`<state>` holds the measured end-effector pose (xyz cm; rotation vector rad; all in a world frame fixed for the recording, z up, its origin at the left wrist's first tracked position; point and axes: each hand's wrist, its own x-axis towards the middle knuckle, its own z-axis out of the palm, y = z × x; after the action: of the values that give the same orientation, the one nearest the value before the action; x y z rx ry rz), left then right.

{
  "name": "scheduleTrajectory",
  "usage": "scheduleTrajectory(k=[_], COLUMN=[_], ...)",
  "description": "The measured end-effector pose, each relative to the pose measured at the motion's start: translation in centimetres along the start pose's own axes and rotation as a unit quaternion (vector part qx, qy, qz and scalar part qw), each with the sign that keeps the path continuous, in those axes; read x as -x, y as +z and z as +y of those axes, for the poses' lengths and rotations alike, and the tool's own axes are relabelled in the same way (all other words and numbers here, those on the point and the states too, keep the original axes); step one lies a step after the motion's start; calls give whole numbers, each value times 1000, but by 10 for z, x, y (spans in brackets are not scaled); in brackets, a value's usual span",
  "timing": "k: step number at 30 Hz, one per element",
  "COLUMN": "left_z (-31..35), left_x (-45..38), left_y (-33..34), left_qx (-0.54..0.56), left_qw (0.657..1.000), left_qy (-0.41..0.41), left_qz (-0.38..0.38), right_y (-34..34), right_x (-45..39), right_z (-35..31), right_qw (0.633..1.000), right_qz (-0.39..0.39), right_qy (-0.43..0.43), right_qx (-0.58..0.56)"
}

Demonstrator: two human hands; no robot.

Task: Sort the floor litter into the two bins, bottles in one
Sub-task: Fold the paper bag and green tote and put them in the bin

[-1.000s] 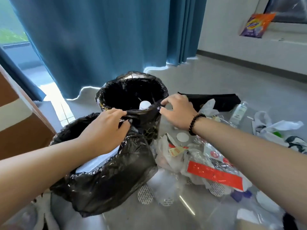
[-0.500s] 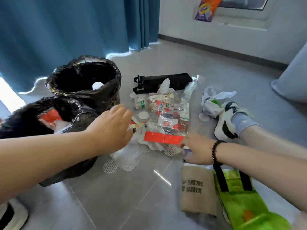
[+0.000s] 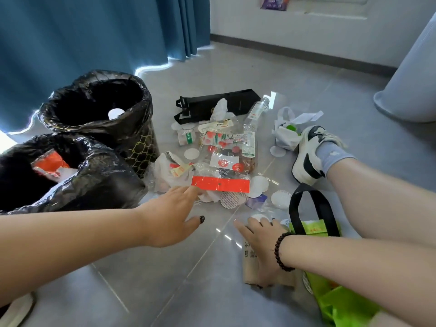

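I see two bins lined with black bags at the left: the far bin (image 3: 99, 107) has a white round lid lying inside it, and the near bin (image 3: 70, 175) holds an orange wrapper. Between the bins and my sneaker (image 3: 311, 154) a heap of litter (image 3: 219, 156) covers the grey floor (image 3: 165, 279): clear packets, white discs, a red strip (image 3: 220, 185), a flat black bag (image 3: 217, 103). A green tote (image 3: 330, 267) with black handles and a brown paper bag (image 3: 254, 267) lie just beside my right arm. A clear bottle (image 3: 257, 109) lies at the far edge of the heap, well apart from both hands. My left hand (image 3: 172, 218) is spread with relaxed fingers, fingertips at the red strip's near edge; I cannot tell whether they touch it. My right hand (image 3: 259, 234) lies flat, fingers straight, over the brown paper bag, holding nothing.
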<state>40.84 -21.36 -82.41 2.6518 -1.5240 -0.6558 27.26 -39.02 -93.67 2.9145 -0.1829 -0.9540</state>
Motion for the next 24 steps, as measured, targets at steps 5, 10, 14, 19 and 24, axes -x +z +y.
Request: scheduleTrajectory(k=[5, 10, 14, 19, 24], left_z=[-18, -56, -87, -103, -76], left_x=[4, 38, 70, 76, 65], left_y=[-21, -81, -99, -81, -60], left_qx=[118, 335, 408, 424, 402], left_qw=[992, 937, 886, 884, 891], left_qy=[-44, 16, 92, 114, 130], left_qz=[-27, 94, 201, 157, 168], right_y=[-69, -161, -179, -172, -172], right_x=[6, 31, 46, 56, 53], right_z=[-24, -24, -19, -15, -20], right_qw=[971, 780, 641, 544, 463], right_qz=[52, 59, -10, -77, -114], right_qy=[-17, -82, -99, -149, -193], right_qx=[-235, -618, -761, -822, -857])
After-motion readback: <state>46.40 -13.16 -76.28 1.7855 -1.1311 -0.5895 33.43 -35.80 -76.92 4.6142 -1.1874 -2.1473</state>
